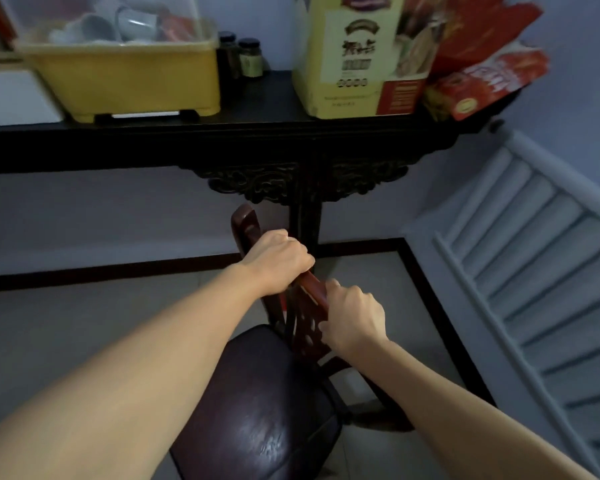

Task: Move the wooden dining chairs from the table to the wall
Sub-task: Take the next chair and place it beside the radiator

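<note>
I see both hands on the top rail of one wooden chair (pixel 257 403). My left hand (pixel 279 261) is curled into a tight fist around the rail near its far end. My right hand (pixel 355 318) is wrapped around the same rail closer to me, fingers closed on the wood. The chair has a dark shiny seat, and its carved back points toward the wall (pixel 101 209). It sits right in front of a tall dark side table (pixel 257 147) that stands against that wall. The top of the chair back is close to the table's leg. On the table are a yellow tub (pixel 125 77), a big yellow box (pixel 354 64) and some red packets (pixel 485 74). White stairs (pixel 534 258) go up on the right. I think this is the step where the chair gets set in its spot by the wall. I cannot tell if all its legs are on the floor. Next, I think the chair needs a gentle push in and a slow drop, without bumping the table leg, and then both hands can let go.
</note>
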